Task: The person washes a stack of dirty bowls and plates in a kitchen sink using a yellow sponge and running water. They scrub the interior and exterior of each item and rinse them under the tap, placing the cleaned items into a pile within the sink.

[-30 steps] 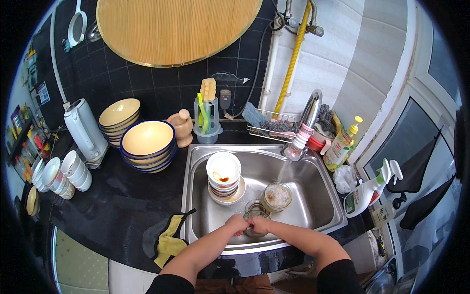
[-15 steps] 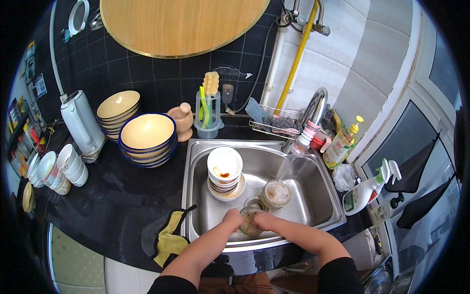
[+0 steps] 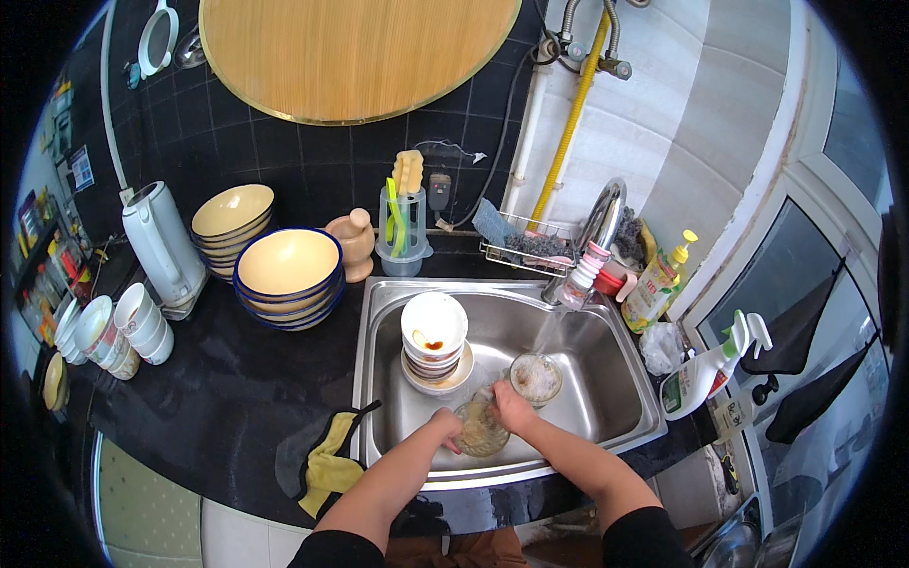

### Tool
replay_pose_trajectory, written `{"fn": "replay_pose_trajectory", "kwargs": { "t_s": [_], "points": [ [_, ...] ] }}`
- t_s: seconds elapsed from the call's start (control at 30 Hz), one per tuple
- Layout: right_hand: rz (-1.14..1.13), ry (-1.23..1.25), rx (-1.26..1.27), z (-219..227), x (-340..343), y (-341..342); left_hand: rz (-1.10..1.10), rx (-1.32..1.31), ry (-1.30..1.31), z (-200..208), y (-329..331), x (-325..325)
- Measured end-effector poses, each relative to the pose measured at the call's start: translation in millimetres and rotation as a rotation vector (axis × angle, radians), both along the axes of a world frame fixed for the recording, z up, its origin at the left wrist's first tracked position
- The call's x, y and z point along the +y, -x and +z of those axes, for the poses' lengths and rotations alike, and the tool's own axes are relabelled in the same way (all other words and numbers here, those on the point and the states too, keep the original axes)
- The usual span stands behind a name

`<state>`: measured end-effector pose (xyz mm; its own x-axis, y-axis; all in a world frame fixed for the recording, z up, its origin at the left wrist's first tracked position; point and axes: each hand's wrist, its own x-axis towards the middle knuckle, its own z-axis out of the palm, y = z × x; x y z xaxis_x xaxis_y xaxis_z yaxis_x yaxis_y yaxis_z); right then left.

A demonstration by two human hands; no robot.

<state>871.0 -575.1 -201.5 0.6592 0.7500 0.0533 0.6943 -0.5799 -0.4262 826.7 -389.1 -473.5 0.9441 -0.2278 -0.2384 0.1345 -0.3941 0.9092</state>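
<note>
In the near part of the steel sink (image 3: pixel 606 417), my two hands are at a clear glass bowl (image 3: pixel 483 437) with cloudy liquid in it. My left hand (image 3: pixel 443 430) is closed on the bowl's left side. At its right rim is my right hand (image 3: pixel 512 407), fingers curled and partly hidden. A second glass bowl (image 3: pixel 536 381), full of bubbly water, sits just beyond my right hand under the running faucet (image 3: pixel 606 222). To the left stands a stack of small white bowls (image 3: pixel 435 322); the top one has a brown sauce stain.
Cream bowls with blue rims (image 3: pixel 288 263) are stacked on the black counter. Behind them are a mortar (image 3: pixel 353 248), a utensil holder (image 3: pixel 405 232) and a kettle (image 3: pixel 163 246). A yellow-grey cloth (image 3: pixel 331 459) lies left of the sink; a soap bottle (image 3: pixel 653 289) and spray bottle (image 3: pixel 705 374) stand right.
The held glass bowl has tilted, and its inside shows more. My right hand has moved up and slightly right along the rim. My left hand stays at the left side.
</note>
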Motion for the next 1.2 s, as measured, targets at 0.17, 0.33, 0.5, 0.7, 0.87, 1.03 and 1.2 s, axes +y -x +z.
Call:
{"fn": "replay_pose_trajectory", "kwargs": {
  "t_s": [0.17, 0.33, 0.5, 0.7, 0.87, 1.03, 1.2],
  "points": [
    [0.017, 0.012, 0.208, 13.9, -9.2, -11.1, 0.536, 0.533, 0.338, 263.7, 48.5, -45.8],
    [-0.14, -0.205, 0.384, 52.4, -5.5, -8.9, 0.605, 0.483, 0.623, 292.5, 49.5, -43.8],
    [-0.199, -0.681, 0.691, 77.0, -0.2, -10.5, 0.531, 0.346, 0.878, 312.4, 52.1, -49.1],
    [0.024, -0.492, -0.084, 107.1, -3.9, 59.0, 0.516, 0.259, 1.164, 293.9, 49.7, -37.4],
    [0.236, -0.362, -0.215, 127.5, -12.0, 77.1, 0.486, 0.292, 1.241, 283.3, 46.5, -33.7],
    [0.196, -0.621, 0.423, 156.8, 8.5, 19.8, 0.316, 0.322, 1.134, 307.5, 54.7, -34.4],
    [0.028, -0.796, 1.568, 126.6, 9.6, -2.6, 0.177, 0.298, 1.159, 317.4, 59.3, -45.8]
  ]
}}
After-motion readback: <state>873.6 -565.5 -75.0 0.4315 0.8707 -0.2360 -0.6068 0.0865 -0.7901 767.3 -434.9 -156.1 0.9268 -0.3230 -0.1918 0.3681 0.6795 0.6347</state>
